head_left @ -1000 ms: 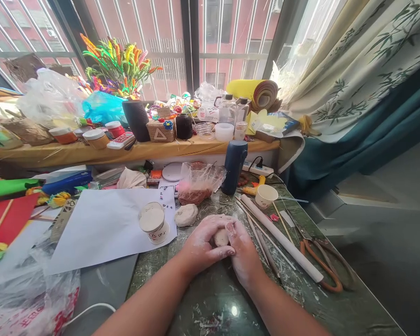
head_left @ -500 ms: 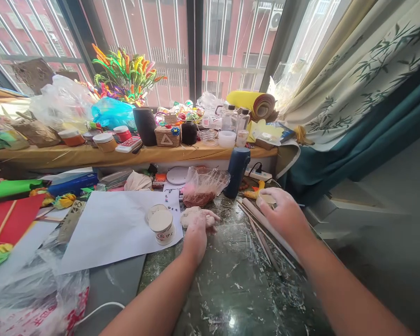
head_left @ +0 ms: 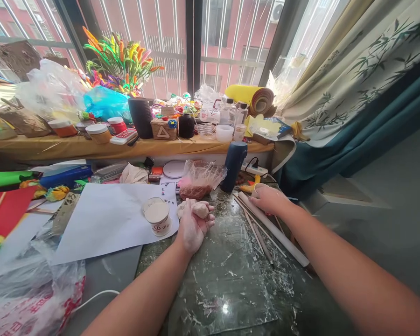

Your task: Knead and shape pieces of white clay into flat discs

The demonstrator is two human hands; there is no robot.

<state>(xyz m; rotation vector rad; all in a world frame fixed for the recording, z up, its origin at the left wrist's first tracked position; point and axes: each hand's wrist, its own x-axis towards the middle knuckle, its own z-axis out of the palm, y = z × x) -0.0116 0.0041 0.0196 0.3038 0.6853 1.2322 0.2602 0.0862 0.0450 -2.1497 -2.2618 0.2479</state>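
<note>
My left hand (head_left: 192,231) is turned palm up, with white residue on its skin and its fingers curled around a lump of pale clay (head_left: 200,210). More of the pale mass shows just behind the fingers. On the right, my right hand (head_left: 271,199) is over a small pale cup (head_left: 256,190), whose rim shows partly behind it. Its fingertips are hidden, so their grip cannot be made out. A paper cup (head_left: 157,213) with a pale top stands left of my left hand on white paper (head_left: 105,219). A clear sheet (head_left: 227,275) smeared with white lies in front.
A thick pale rod (head_left: 287,242) and several thin sticks (head_left: 255,228) lie below my right hand. Behind stand a dark blue bottle (head_left: 234,165) and a plastic bag with reddish-brown material (head_left: 196,189). A crowded sill (head_left: 182,148) runs along the window.
My left hand has turned from palm down on the clay to palm up, with a lump in it. My right hand has lowered over the small cup, covering most of it.
</note>
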